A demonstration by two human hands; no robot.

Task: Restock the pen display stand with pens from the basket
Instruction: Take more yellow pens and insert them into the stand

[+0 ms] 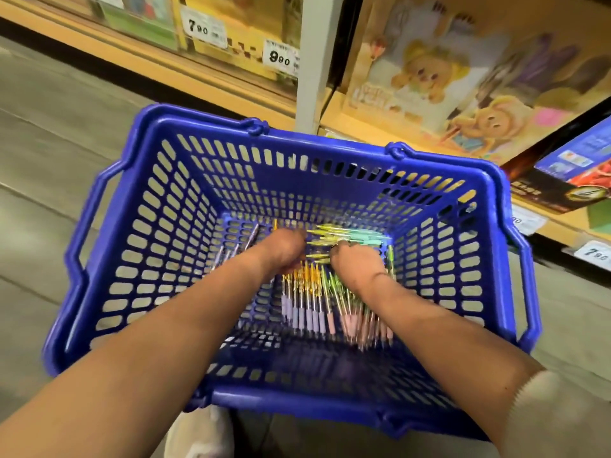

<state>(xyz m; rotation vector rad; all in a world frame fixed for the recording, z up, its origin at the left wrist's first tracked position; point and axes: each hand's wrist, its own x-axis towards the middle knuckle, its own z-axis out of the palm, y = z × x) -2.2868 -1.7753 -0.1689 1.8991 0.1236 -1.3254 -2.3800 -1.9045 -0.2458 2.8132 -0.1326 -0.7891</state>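
In the basket (155, 233), pens (309, 314) spread toward 6 o'clock from the left hand (286, 249) and right hand (358, 264). Both hands' fingers curl down, but blur hides any grasp.

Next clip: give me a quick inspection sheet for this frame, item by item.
Surface: grey floor; how the basket rests cannot be told.
Job's things: blue basket, pastel pens loose on its bottom; display stand not in view.
Clutter: nothing seen.
Hands: left hand and right hand both down among the pens, fingers curled; grip blurred.
Cables: nothing seen.
Surroundings: store shelves with boxed goods and price tags.
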